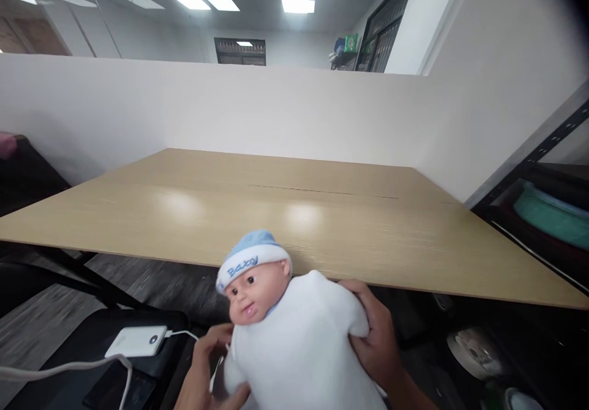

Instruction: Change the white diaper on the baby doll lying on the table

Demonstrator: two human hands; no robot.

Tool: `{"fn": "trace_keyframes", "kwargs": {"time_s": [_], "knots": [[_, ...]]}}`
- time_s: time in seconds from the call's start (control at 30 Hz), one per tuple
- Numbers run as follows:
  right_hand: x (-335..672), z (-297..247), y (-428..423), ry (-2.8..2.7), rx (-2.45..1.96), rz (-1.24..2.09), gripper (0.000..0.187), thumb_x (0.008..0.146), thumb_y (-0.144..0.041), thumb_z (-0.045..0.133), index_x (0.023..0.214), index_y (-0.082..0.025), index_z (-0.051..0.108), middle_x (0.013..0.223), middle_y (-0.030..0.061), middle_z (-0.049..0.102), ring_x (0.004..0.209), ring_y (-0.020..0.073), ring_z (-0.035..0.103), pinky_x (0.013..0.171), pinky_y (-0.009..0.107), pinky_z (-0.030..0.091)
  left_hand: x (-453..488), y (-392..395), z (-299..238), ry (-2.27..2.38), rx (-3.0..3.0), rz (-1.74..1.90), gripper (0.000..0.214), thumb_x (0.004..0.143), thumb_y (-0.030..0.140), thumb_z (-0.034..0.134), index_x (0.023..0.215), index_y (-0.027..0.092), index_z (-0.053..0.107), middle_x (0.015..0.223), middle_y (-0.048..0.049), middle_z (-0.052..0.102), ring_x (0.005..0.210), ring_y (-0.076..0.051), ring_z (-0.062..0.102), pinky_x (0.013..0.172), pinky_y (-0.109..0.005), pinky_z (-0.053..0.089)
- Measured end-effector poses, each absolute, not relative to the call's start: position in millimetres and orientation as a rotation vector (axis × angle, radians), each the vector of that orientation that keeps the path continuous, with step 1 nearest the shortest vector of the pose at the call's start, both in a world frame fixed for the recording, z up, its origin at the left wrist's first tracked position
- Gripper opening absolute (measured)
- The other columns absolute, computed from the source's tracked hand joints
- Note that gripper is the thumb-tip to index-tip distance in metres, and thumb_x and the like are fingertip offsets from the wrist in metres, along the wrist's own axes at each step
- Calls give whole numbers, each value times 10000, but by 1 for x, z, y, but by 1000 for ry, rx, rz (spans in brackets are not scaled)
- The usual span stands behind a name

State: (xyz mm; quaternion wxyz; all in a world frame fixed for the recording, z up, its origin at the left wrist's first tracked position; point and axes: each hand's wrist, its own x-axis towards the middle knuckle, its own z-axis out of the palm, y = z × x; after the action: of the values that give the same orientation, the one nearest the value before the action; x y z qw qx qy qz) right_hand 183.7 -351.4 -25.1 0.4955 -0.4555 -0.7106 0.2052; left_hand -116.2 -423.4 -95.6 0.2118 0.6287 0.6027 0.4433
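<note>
A baby doll [304, 336] in a white top lies tilted at the near edge of the table. On its head is a light blue hat [253, 259] with a white band lettered "Baby". The doll's face points to the lower left. My left hand [209, 361] grips the doll's side at the left, partly cut off by the lower frame edge. At the right, my right hand [375, 330] is closed round the doll's other sleeve. The doll's lower body lies beyond the bottom of the view.
A wooden table [230, 195] stretches to a white partition [285, 112]. Left and below, a white power bank [137, 340] with a cable rests on a black chair [69, 348]. A metal shelf [529, 152] holding a teal item stands at the right.
</note>
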Motion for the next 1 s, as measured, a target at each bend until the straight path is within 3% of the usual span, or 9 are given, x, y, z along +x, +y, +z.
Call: {"fn": "trace_keyframes", "kwargs": {"time_s": [0.1,0.23,0.47,0.77,1.0], "knots": [[203,-14,-341,-1632,-1261,430,265,791,-298,547,1037,-256,636,895,6,749,770,222,701,663,277,522,-108,-385,-77,1552,1908,1148,483,869,360,682,1284,259,458,1218,-106,650,1077,-289,680,897,-467,600],[231,-6,-312,-1593,-1518,384,204,826,-322,546,1000,-253,626,894,15,742,766,226,675,659,290,503,-99,-326,-37,1435,2063,1019,450,914,364,658,1297,228,463,1172,-79,664,1016,-246,674,909,-411,565],[265,-22,-261,-1823,-1782,265,171,885,-377,606,1001,-256,642,917,34,756,782,246,676,630,293,427,-91,-239,-12,1345,2218,778,434,928,418,646,1292,206,540,1301,-102,665,1151,-285,636,970,-426,519],[304,-61,-262,-2001,-1548,320,330,998,-487,585,1248,-282,648,1239,81,699,1140,296,646,950,416,536,-130,-216,-40,1419,2275,749,425,962,526,627,1288,254,627,1243,-91,713,1114,-308,660,963,-439,533],[320,-81,-229,-2044,-1553,367,392,1008,-479,561,1346,-292,625,1318,109,676,1212,335,622,1019,500,525,-163,-186,-60,1493,2391,640,430,944,556,668,1278,285,651,1188,-65,716,1081,-304,626,953,-422,486]]}}
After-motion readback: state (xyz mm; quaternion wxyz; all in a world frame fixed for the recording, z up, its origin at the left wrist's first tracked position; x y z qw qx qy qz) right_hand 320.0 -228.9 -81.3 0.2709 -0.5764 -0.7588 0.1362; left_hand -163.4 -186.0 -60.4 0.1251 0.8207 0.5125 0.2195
